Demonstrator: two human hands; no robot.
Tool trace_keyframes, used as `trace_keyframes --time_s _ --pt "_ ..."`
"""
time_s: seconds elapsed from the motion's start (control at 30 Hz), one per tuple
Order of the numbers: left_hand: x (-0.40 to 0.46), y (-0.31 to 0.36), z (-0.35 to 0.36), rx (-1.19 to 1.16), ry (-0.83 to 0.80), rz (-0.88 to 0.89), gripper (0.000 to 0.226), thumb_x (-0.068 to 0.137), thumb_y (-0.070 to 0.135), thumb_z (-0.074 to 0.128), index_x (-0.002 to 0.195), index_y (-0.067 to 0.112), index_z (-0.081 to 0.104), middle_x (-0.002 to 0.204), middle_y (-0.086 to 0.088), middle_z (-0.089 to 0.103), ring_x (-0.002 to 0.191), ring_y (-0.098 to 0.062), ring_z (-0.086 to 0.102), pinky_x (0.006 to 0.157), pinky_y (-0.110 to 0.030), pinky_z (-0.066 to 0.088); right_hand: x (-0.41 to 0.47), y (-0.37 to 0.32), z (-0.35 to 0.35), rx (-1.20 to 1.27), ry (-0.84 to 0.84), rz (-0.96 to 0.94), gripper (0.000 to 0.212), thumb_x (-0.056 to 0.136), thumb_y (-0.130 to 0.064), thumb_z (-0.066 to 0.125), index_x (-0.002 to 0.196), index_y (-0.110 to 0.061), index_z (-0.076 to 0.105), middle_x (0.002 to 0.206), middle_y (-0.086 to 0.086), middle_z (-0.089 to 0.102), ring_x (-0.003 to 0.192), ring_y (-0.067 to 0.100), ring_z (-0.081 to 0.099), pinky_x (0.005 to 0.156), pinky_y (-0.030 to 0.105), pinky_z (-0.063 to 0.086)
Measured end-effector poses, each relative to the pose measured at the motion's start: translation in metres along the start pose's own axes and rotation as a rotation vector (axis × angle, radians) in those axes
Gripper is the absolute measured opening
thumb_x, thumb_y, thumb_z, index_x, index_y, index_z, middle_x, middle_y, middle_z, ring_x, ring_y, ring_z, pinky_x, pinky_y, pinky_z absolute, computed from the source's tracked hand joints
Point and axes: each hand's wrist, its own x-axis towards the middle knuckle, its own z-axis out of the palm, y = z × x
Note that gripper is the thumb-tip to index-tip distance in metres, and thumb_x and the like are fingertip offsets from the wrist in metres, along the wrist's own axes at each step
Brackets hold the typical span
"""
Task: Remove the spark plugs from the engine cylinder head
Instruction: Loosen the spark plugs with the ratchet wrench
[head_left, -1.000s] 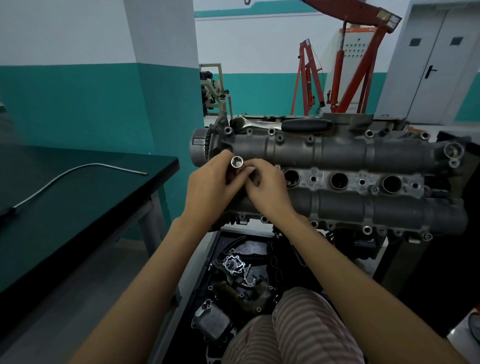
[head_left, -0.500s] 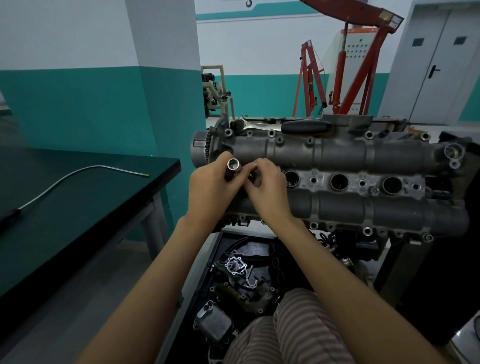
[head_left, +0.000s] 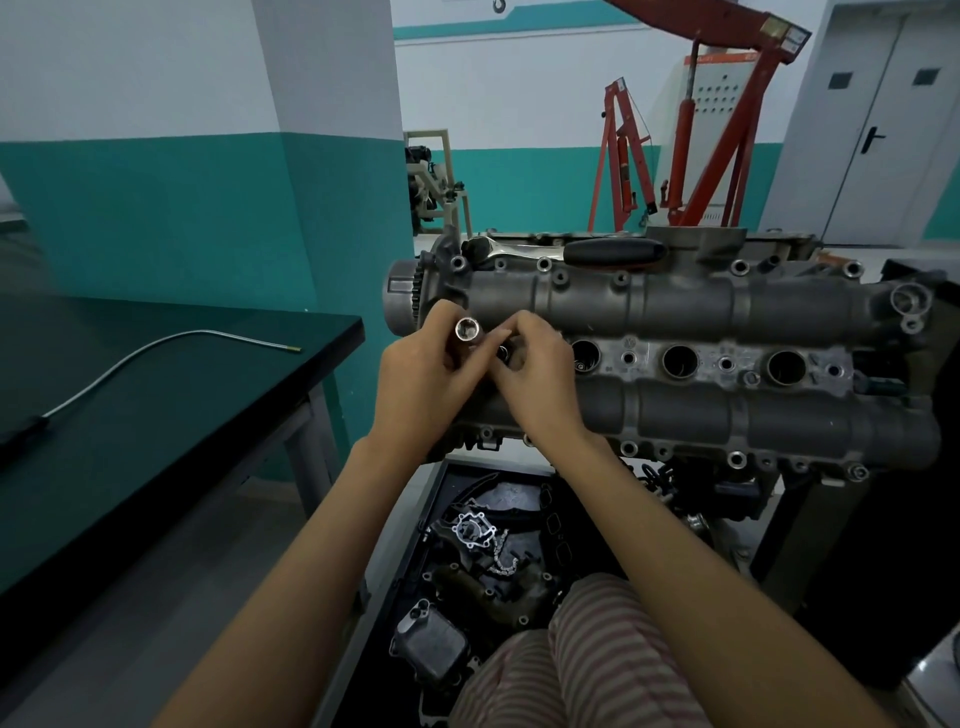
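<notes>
A silver socket (head_left: 467, 329) is gripped in the left hand (head_left: 421, 384) over the cylinder head (head_left: 691, 358), at its leftmost plug well; something small, hidden, is pinched by the right hand (head_left: 535, 379).

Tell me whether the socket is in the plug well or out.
Out: the left hand holds the socket above the head, open end showing.
</notes>
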Motion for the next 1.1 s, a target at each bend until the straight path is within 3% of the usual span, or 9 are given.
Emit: trace_keyframes --time_s 0.13,0.27,0.37,0.47,0.67,0.8,0.9,1.0,1.1 --pt "-0.0014 -0.0017 -0.0038 -0.018 -0.046 0.021 0.03 0.088 0.034 0.05 0.107 0.012 0.058 0.062 -0.001 0.06 0.05 -0.014 0.053 0.049 -0.037 0.046 -0.0025 -0.0007 -0.0029 0.0 -0.036 -0.082 0.015 0.08 -0.008 0.062 0.092 -0.017 0.064 0.072 -0.021 0.051 0.065 -0.01 0.048 0.06 0.005 0.035" --pt "-0.0012 -0.0024 -0.0012 0.006 -0.008 0.006 0.023 0.087 0.029 0.059 0.088 0.006 0.06 0.063 -0.004 0.061 0.051 -0.018 0.055 0.051 -0.035 0.045 -0.0017 -0.0019 -0.0017 -0.003 -0.052 -0.072 0.038 0.08 -0.014 0.066 0.116 -0.013 0.056 0.11 -0.001 0.055 0.09 -0.002 0.051 0.078 0.009 0.039" --pt "-0.0005 0.0005 0.003 0.005 0.04 -0.041 0.033 0.082 0.034 0.064 0.073 0.005 0.051 0.057 -0.002 0.054 0.047 -0.019 0.049 0.045 -0.032 0.04 -0.0012 -0.0007 0.0006 -0.028 -0.023 -0.032 0.025 0.077 -0.02 0.07 0.096 -0.017 0.054 0.095 -0.009 0.049 0.076 -0.008 0.046 0.065 0.005 0.036" --pt "-0.0012 0.0027 0.0033 0.032 0.038 -0.013 0.03 0.084 0.035 0.063 0.077 0.007 0.052 0.057 0.0 0.054 0.047 -0.017 0.05 0.044 -0.034 0.042 -0.002 -0.0001 -0.0006 -0.004 -0.011 -0.026 0.019 0.079 -0.014 0.066 0.081 -0.022 0.049 0.077 -0.017 0.043 0.063 -0.009 0.045 0.058 0.009 0.037" --pt "-0.0028 -0.0009 -0.0029 0.007 -0.026 0.037 0.032 0.088 0.032 0.049 0.107 0.012 0.063 0.056 0.0 0.057 0.048 -0.011 0.05 0.049 -0.031 0.045 -0.004 -0.0014 -0.003 -0.017 -0.047 -0.108 0.016 0.082 -0.009 0.058 0.096 -0.015 0.063 0.079 -0.021 0.046 0.065 -0.012 0.046 0.061 0.005 0.034" --pt "-0.0013 -0.0012 0.0015 -0.001 0.033 -0.015 0.03 0.086 0.034 0.06 0.081 0.005 0.06 0.057 -0.003 0.057 0.048 -0.018 0.051 0.048 -0.032 0.042 -0.0031 -0.0015 -0.0012 -0.03 -0.042 -0.091 0.029 0.081 -0.013 0.063 0.11 -0.014 0.059 0.097 -0.012 0.047 0.068 -0.009 0.042 0.067 0.004 0.033" --pt "-0.0011 -0.0004 0.0049 0.007 0.053 -0.035 0.034 0.082 0.035 0.065 0.072 0.006 0.05 0.054 0.001 0.05 0.045 -0.017 0.046 0.044 -0.028 0.038 -0.002 -0.0015 0.0 -0.022 0.007 -0.038 0.02 0.077 -0.015 0.069 0.093 -0.015 0.057 0.089 -0.013 0.046 0.074 -0.009 0.043 0.069 0.001 0.034" --pt "-0.0029 0.0005 0.0028 0.008 0.033 -0.006 0.033 0.085 0.041 0.06 0.082 0.008 0.055 0.058 0.001 0.055 0.047 -0.014 0.049 0.046 -0.03 0.041 -0.0023 -0.0012 -0.0014 -0.002 0.023 -0.047 0.012 0.077 -0.008 0.067 0.083 -0.016 0.06 0.073 -0.019 0.044 0.071 -0.012 0.046 0.065 0.004 0.035" --pt "-0.0039 0.0008 -0.0007 0.009 -0.002 0.021 0.03 0.088 0.036 0.05 0.106 0.013 0.059 0.056 0.004 0.055 0.047 -0.011 0.048 0.047 -0.027 0.041 -0.0042 -0.0019 -0.0027 -0.017 -0.008 -0.086 0.014 0.079 -0.006 0.064 0.09 -0.014 0.066 0.078 -0.018 0.051 0.068 -0.012 0.048 0.063 0.004 0.035"
